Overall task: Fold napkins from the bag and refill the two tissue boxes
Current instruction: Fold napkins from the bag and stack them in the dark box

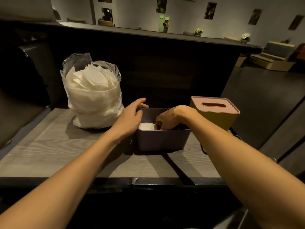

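The open purple tissue box (162, 139) sat just right of the frame's centre on the grey wood-grain table (49, 156), its lid off and its matte front wall facing the camera. Inside, at its left end, lay a flat white stack of folded napkins (146, 126), its top a little below the rim; the right part of the interior was dark.

The right hand (171, 116) reached down into the box from the right, fingers bent onto the napkins' right edge; whether they pinched a napkin or only pressed on it could not be told. The left hand (132, 116) rested against the box's far left corner, its fingers spread and loosely curved over the rim, steadying it.

Just right of the purple box and slightly behind it stood the second tissue box (214, 116), mustard yellow with a pinkish ridged lid (214, 104) closed on top and an oblong slot in the lid.

To the left of centre, upright on the table, stood a clear plastic bag (94, 96), open at the top and stuffed with white napkins.

A dark partition (165, 63) rose behind the table.
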Demonstrator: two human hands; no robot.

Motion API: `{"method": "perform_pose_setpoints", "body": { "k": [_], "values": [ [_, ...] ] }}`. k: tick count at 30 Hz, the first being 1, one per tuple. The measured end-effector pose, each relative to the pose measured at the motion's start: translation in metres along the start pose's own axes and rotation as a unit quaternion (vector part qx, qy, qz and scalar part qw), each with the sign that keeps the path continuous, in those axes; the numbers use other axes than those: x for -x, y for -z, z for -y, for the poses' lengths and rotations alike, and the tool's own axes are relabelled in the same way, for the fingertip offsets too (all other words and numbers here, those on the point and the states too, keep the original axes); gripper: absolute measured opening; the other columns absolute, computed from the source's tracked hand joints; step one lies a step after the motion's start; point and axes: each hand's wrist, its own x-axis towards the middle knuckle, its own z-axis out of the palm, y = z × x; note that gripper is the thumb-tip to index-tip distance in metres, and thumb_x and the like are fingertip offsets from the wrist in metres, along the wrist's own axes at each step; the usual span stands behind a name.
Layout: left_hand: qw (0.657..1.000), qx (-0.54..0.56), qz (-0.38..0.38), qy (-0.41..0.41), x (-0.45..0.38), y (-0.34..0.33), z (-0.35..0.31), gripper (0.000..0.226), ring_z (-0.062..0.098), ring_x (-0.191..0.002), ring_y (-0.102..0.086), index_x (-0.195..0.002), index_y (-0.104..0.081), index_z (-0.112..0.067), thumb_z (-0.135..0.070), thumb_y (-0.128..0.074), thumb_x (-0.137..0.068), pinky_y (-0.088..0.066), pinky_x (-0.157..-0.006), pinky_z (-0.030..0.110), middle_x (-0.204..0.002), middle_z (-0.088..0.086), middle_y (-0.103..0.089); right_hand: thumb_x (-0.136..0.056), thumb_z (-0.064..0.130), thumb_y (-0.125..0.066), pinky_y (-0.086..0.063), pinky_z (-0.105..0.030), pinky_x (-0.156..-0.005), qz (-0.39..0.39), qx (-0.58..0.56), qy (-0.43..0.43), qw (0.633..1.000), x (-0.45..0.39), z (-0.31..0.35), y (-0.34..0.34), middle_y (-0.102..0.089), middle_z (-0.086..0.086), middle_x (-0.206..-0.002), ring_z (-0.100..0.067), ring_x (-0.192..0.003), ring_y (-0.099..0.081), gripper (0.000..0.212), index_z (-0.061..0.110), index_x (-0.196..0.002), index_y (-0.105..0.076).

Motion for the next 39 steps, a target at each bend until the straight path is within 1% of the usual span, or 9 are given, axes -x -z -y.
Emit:
{"method": "perform_pose_setpoints", "body": {
  "k": [5,10,15,20,24,27,30,35,39],
  "values": [
    [1.0,0.008,-0.005,-0.001,0.002,-0.004,-0.003,0.047,0.004,-0.124,-0.048,-0.155,-0.041,-0.017,-0.007,-0.04,-0.108,-0.034,-0.1,0.016,-0.141,-0.002,-0.058,-0.102,0.021,-0.063,-0.048,-0.026,-0.075,-0.016,0.039,0.036,0.998,0.003,0.006,-0.002,-0.053,0.004,-0.124,-0.01,-0.093,-0.055,0.045,0.03,-0.144,-0.052],
    [1.0,0.004,-0.006,-0.013,0.005,-0.01,-0.006,0.045,0.004,-0.123,-0.048,-0.153,-0.044,-0.015,-0.009,-0.04,-0.109,-0.039,-0.105,0.022,-0.14,0.001,-0.057,-0.093,0.026,-0.065,-0.048,-0.036,-0.1,-0.033,0.102,0.036,0.994,-0.015,0.008,-0.004,-0.056,0.011,-0.133,-0.014,-0.113,-0.057,0.055,0.034,-0.146,-0.053],
    [1.0,0.016,-0.015,-0.01,0.007,-0.011,-0.007,0.044,0.009,-0.128,-0.051,-0.152,-0.045,-0.017,-0.013,-0.043,-0.109,-0.042,-0.106,0.026,-0.14,0.0,-0.057,-0.093,0.02,-0.065,-0.057,-0.044,-0.096,-0.068,0.124,0.04,0.989,-0.026,0.006,-0.01,-0.062,0.001,-0.129,-0.023,-0.108,-0.065,0.048,0.029,-0.14,-0.055],
    [0.997,0.0,-0.055,-0.05,0.016,0.008,-0.011,0.042,0.005,-0.124,-0.055,-0.147,-0.052,-0.016,-0.018,-0.055,-0.105,-0.042,-0.093,0.007,-0.136,-0.002,-0.059,-0.088,0.036,-0.08,-0.06,-0.03,-0.077,-0.171,0.044,0.116,0.977,0.02,0.013,0.013,-0.071,0.01,-0.101,-0.008,-0.085,-0.072,0.04,0.037,-0.124,-0.063],
    [0.994,0.002,-0.097,-0.05,0.02,0.04,-0.011,0.034,0.002,-0.11,-0.062,-0.138,-0.062,-0.016,-0.02,-0.057,-0.105,-0.043,-0.084,0.0,-0.121,-0.006,-0.069,-0.097,0.036,-0.071,-0.061,-0.031,-0.081,-0.286,-0.004,0.162,0.944,0.052,0.04,0.035,-0.072,0.007,-0.096,-0.007,-0.083,-0.071,0.027,0.025,-0.122,-0.068],
    [0.992,-0.003,-0.12,-0.034,0.029,0.061,-0.006,0.033,0.003,-0.107,-0.066,-0.136,-0.064,-0.018,-0.02,-0.057,-0.104,-0.048,-0.083,0.007,-0.117,-0.007,-0.071,-0.102,0.028,-0.065,-0.061,-0.027,-0.079,-0.383,-0.074,0.206,0.897,0.054,0.073,0.043,-0.07,0.007,-0.096,-0.007,-0.084,-0.071,0.022,0.019,-0.122,-0.07],
    [0.991,0.0,-0.134,-0.008,0.041,0.073,0.004,0.028,0.008,-0.109,-0.065,-0.131,-0.066,-0.016,-0.016,-0.057,-0.104,-0.052,-0.093,0.023,-0.117,-0.005,-0.071,-0.101,0.026,-0.064,-0.06,-0.035,-0.089,-0.448,-0.09,0.226,0.861,0.037,0.107,0.045,-0.073,-0.001,-0.113,-0.014,-0.099,-0.069,0.024,0.018,-0.123,-0.071],
    [0.991,-0.002,-0.135,0.005,0.053,0.091,0.022,0.028,0.004,-0.103,-0.068,-0.114,-0.072,-0.023,-0.006,-0.055,-0.099,-0.055,-0.097,0.032,-0.105,-0.011,-0.074,-0.091,0.046,-0.07,-0.045,-0.037,-0.085,-0.461,0.036,0.2,0.864,-0.004,0.143,0.043,-0.064,-0.006,-0.118,-0.027,-0.111,-0.06,0.034,0.018,-0.11,-0.069],
    [0.988,0.008,-0.153,0.015,0.055,0.101,0.033,0.03,0.009,-0.103,-0.07,-0.129,-0.069,-0.017,-0.017,-0.058,-0.101,-0.057,-0.097,0.043,-0.111,-0.004,-0.075,-0.098,0.047,-0.061,-0.038,-0.042,-0.093,-0.523,0.048,0.17,0.834,-0.022,0.149,0.037,-0.068,-0.003,-0.11,-0.026,-0.108,-0.06,0.027,0.021,-0.097,-0.069]
  ]
}}
